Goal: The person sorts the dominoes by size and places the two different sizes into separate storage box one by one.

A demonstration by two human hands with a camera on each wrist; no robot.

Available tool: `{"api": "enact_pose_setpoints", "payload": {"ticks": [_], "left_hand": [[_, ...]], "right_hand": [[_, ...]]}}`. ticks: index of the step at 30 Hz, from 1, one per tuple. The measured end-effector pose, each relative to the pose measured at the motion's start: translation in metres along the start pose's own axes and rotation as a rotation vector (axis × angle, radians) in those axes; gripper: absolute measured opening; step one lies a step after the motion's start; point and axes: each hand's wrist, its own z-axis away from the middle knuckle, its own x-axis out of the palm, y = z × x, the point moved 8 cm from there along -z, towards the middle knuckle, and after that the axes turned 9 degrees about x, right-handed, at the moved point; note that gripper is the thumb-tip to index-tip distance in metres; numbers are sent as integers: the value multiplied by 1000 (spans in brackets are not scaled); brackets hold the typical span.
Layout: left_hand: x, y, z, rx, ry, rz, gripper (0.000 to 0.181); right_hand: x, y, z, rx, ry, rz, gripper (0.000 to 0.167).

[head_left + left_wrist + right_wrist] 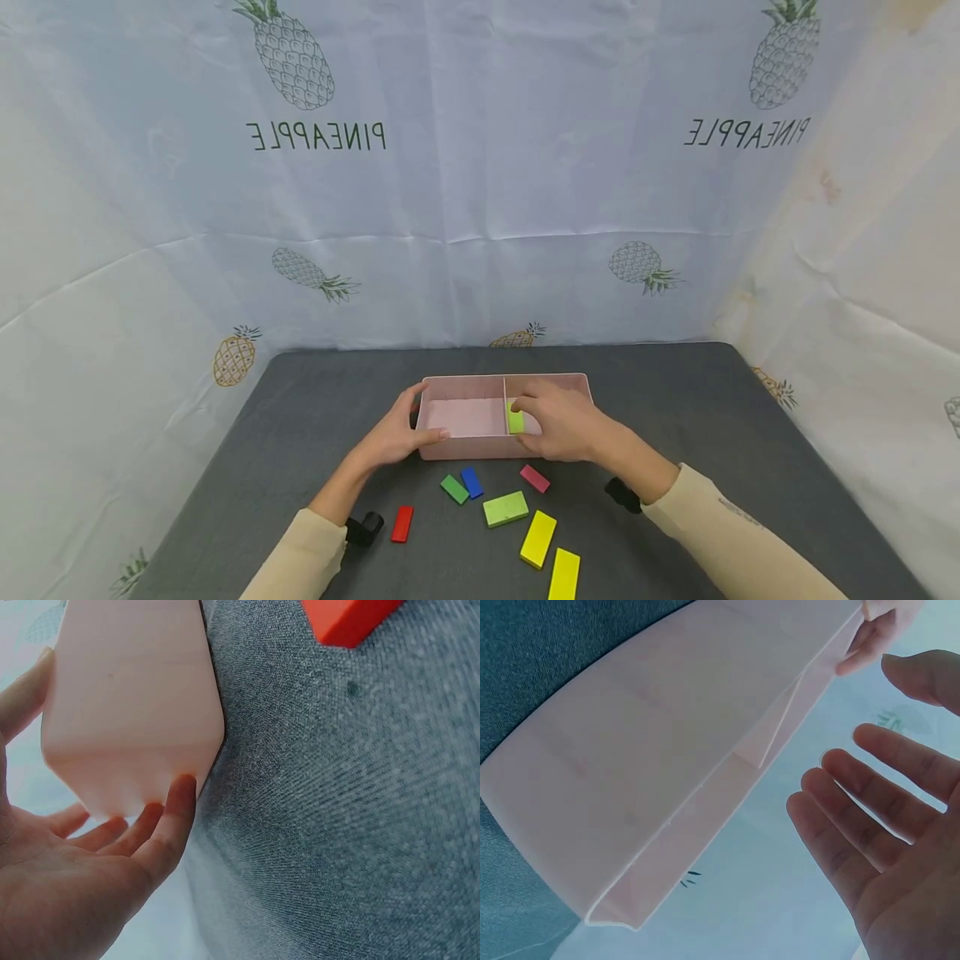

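Observation:
A pink two-compartment box (465, 448) lies lengthwise in front of me. My left hand (395, 433) grips its left end; in the left wrist view the fingers (176, 817) bend against the end wall and the thumb lies along the upper edge. Over the right compartment is my right hand (562, 421), its fingers loosely spread in the right wrist view with nothing between them. Below its fingertips, a lime-green block (515, 419) stands in that compartment beside the divider (505, 400), partly covered by the hand. The left compartment's pink floor shows.
On the dark grey table (315, 433), nearer me than the box, lie a green block (454, 489), a blue block (472, 483), a pinkish-red block (535, 478), a red block (402, 524), another lime-green block (506, 509) and two yellow blocks (538, 540). Pineapple-print cloth (465, 183) hangs behind.

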Motion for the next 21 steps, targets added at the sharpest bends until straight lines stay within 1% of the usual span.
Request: {"api": "enact_pose_setpoints", "payload": {"ticks": [9,17,21], "left_hand": [[-1,0,-1,-9,0,-5,98],[-1,1,-1,-22,4,-5,98],[0,1,0,-13,-3,-6,98]], "right_hand": [[-3,-14,21,-101,52,24,33],[6,-23,35,-146,31,-39,32],[14,-27,41,-145,10,-41,33]]}}
